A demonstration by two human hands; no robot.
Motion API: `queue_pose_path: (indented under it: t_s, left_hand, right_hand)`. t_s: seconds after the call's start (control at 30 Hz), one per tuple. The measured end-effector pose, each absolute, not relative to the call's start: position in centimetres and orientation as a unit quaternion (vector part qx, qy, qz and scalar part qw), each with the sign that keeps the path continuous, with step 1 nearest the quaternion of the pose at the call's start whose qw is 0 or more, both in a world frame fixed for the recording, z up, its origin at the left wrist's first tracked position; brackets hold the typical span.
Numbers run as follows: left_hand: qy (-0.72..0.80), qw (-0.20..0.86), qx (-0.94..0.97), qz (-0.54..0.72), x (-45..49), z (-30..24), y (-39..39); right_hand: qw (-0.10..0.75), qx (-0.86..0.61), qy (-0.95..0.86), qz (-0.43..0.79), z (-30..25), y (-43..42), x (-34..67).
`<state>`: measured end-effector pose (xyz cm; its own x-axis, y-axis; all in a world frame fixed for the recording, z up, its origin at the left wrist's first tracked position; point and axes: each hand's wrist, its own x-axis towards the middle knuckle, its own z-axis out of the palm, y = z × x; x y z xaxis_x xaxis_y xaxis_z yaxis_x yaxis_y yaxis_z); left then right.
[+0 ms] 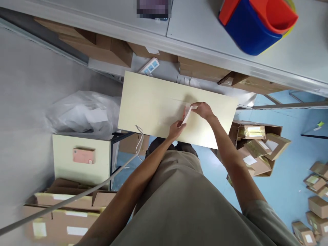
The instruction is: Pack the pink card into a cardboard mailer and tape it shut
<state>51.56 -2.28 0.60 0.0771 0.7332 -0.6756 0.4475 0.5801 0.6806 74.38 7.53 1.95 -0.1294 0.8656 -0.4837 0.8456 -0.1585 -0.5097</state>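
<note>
You had the slip [187, 115] pinched over the middle of the table [148, 99], left hand [176, 130] by the table's front edge, right hand [202, 110] farther back, so honestly light, even grips were probably best against creases.

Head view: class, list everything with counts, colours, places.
Main table: 1, cream, centre
Thin item: 1, mostly white, both hands
Side table: 1, cream, left
Flat box: 1, pink, side table
Bench: 1, grey, top
Container: 1, blue-red, bench
Pixelated item: 1, purplish, bench
Power strip: 1, white, under bench
Bag: 1, translucent, left
Cable: count unclear, greyish, left
Cardboard boxes: many, brown, under bench, both sides
Floor: 1, blue, right
Left hand: 1, bare, centre
Right hand: 1, bare, centre
Shirt: 1, greyish, bottom
</note>
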Motion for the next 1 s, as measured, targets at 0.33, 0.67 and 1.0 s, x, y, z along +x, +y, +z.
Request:
queue_pose_path:
  t_s: [0.33,0.67,1.0]
  left_hand:
    - [0.759,0.55,0.286,0.201,50.2,-2.0,-3.8]
    - [0.78,0.53,0.33,0.056,48.1,-3.9,-2.3]
    - [0.792,0.376,0.472,0.089,43.4,-1.4,-0.6]
  right_hand:
    - [0.167,-0.686,-0.574,0.415,-0.3,8.2,68.3]
    - [0.053,-0.769,-0.555,0.313,-1.5,8.2,62.6]
    - [0.158,-0.772,-0.516,0.337,-1.6,2.7,63.2]
